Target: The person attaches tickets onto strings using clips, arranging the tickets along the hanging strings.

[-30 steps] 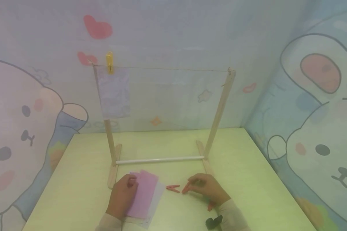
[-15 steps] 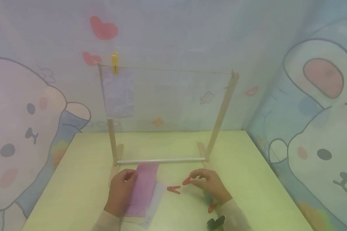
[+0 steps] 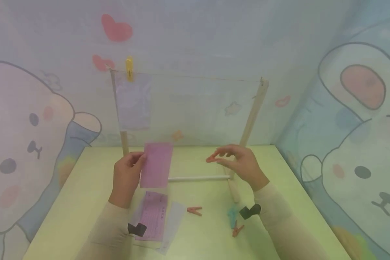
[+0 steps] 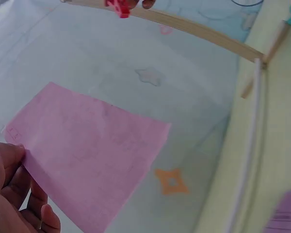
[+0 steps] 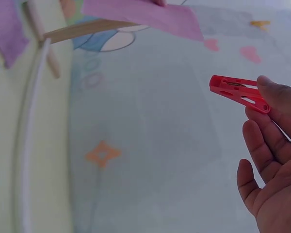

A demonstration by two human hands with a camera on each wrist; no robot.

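1 pale sheet (image 3: 132, 104) already hangs on the string (image 3: 198, 77) by a yellow peg (image 3: 129, 68), far left. Left hand (image 3: 126, 177) fingers pinch a pink sheet (image 3: 156, 164) above desk (image 3: 84, 202); right hand (image 3: 242, 162) fingers clamp a red peg (image 3: 212, 158). Not yet at string. More sheets (image 3: 156, 216) & pegs (image 3: 195, 211) left near.

Pale green table (image 3: 94, 187), wooden rack (image 3: 234, 187), paper slips (image 3: 154, 216), clothespins (image 3: 194, 211)

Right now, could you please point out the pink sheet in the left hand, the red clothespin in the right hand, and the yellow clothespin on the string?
pink sheet (image 3: 156, 164), head view, middle of the sheet.
red clothespin (image 5: 237, 91), right wrist view, mid-body.
yellow clothespin (image 3: 129, 68), head view, mid-body.
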